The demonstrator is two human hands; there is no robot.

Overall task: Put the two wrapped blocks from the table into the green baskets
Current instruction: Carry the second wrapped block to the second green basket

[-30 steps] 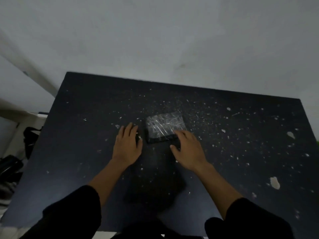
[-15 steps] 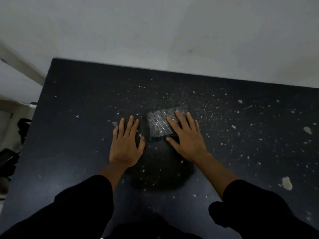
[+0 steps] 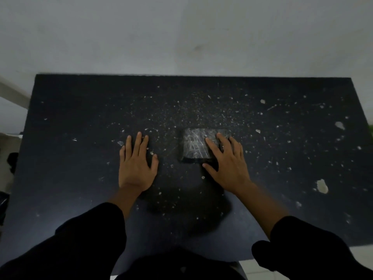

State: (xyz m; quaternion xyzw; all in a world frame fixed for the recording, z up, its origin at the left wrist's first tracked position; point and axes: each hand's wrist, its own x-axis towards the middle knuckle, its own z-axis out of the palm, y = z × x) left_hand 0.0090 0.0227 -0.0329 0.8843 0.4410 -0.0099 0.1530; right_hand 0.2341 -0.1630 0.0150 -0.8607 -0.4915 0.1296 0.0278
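Black table [image 3: 80, 118] | left hand [image 3: 135, 166] flat, fingers spread, empty | right hand [image 3: 228, 164] open, fingers resting atop wrapped block [image 3: 194, 144]

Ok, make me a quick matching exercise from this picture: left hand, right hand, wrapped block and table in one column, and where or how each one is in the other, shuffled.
Things:
1. left hand
2. right hand
3. wrapped block
4. table

States:
A. dark, flecked with pale specks
B. flat on the tabletop, touching nothing else
C. fingers resting on the block's top
D. lying under spread fingers

Pairs: 1-B, 2-C, 3-D, 4-A
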